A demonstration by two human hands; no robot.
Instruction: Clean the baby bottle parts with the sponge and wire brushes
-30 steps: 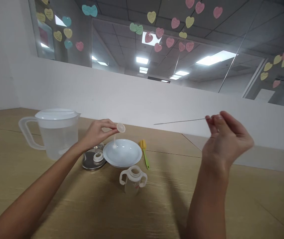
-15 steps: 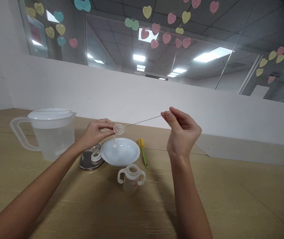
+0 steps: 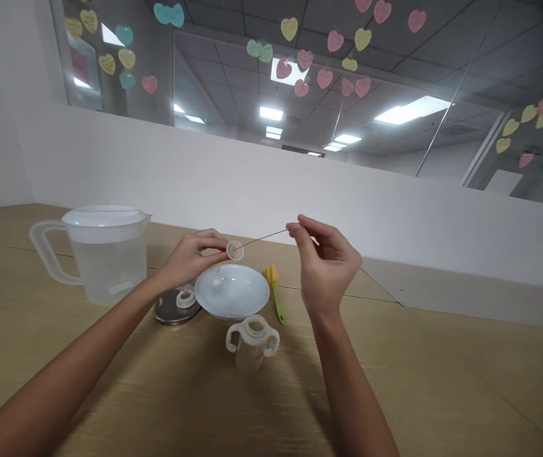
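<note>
My left hand (image 3: 190, 257) pinches a small translucent round silicone straw top (image 3: 235, 250) over the white bowl (image 3: 252, 293). A pale tube with a small weighted end hangs below it, blurred. My right hand (image 3: 326, 263) is closed, thumb against fingertips, on a thin wire brush (image 3: 265, 237). The wire slants down to the left and its far end goes into the middle of the straw top; any bristles are hidden. Below the bowl a two-handled baby bottle (image 3: 250, 357) stands upright with its mouth uncovered.
A lidded clear pitcher (image 3: 109, 263) of water stands at the left. A dark round tray (image 3: 169, 310) holds a white ring cap (image 3: 186, 298). To the right of the bowl lies a yellow sponge brush (image 3: 275, 289) with a green handle. A white wall rises behind.
My right hand has come left and slightly down, towards my left hand. Less wire shows between the two hands. The view has shifted a little.
</note>
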